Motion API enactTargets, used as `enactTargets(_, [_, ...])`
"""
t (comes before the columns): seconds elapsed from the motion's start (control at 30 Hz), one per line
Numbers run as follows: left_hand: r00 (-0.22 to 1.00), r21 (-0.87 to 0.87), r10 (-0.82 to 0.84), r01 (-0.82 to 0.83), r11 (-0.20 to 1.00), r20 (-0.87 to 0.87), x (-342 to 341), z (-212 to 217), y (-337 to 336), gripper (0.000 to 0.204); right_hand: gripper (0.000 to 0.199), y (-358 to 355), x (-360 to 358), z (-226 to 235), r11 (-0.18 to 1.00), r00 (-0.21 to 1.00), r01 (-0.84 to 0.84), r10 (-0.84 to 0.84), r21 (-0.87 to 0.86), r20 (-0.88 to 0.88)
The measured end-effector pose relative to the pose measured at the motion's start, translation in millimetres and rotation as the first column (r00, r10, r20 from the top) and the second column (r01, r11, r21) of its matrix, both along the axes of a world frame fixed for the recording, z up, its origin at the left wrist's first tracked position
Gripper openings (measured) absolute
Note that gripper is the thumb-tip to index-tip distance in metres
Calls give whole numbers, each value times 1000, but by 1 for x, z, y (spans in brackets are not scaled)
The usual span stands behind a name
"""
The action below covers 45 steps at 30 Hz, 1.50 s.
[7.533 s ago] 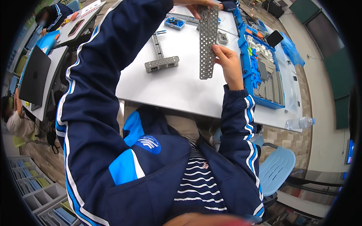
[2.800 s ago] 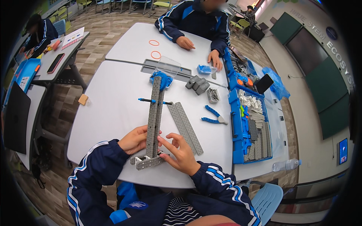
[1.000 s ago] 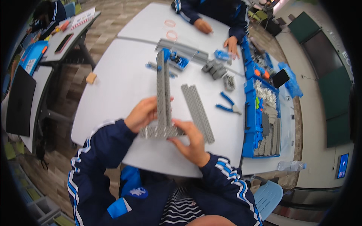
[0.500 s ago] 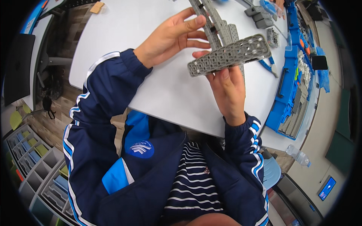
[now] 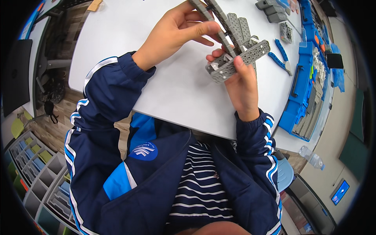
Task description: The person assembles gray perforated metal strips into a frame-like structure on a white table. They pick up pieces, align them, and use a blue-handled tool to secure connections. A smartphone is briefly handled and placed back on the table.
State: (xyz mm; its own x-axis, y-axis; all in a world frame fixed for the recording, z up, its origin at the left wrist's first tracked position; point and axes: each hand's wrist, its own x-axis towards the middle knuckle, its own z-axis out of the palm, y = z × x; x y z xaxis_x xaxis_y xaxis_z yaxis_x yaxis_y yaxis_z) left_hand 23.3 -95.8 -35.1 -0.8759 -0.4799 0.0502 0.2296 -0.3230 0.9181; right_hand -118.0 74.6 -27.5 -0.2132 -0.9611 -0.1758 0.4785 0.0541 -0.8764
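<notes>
Both hands hold up a grey construction-kit assembly (image 5: 255, 54) built of perforated plastic beams, above the table. My right hand (image 5: 243, 89) grips its near end, thumb pressed on a wide beam and fingers round the far side. Small white pieces show between two of the wide beams. My left hand (image 5: 176, 33) is closed about two long, narrow beams (image 5: 225, 19) that rise from the assembly, thumb against the nearer one. Their upper ends run out of the picture. Part of the left fingers is hidden behind the beams.
Blue-handled pliers (image 5: 280, 58) lie on the white table (image 5: 176, 98), right of the assembly. Beyond them are a clear box of small parts (image 5: 286, 32) and dark grey blocks (image 5: 274, 11). A blue case (image 5: 294, 94) of beams stands at the right. A bottle (image 5: 311, 157) is lower right.
The assembly has tilted and turned, so the wide beam no longer faces me flat and its inner white pieces show. My right thumb has moved onto the beam. The pliers have come into fuller view.
</notes>
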Motion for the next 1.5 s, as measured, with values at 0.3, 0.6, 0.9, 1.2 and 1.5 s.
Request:
enactTargets(0.3, [980, -433, 183, -198, 880, -75, 14, 7, -5, 50, 55, 7, -13, -11, 990, 917, -140, 138, -21, 375])
enactTargets(0.6, [976, -348, 209, -214, 913, -53, 22, 22, -8, 63, 71, 7, -10, -19, 978, 666, -186, 198, -98, 719])
enactTargets(0.9, [969, -314, 246, -242, 918, -26, 23, 24, -4, 25, 77, 3, -7, -5, 965, 942, -249, 221, 85, 255])
enactTargets(1.2, [941, -208, 339, -330, 921, 7, 21, 20, -14, 22, 50, 30, -120, 29, 828, 837, 513, -541, -228, -84])
enactTargets(1.5, [989, -139, 129, -118, 983, 78, 11, 18, 12, 19, 45, 22, -59, 4, 990, 911, 22, -77, -140, -405])
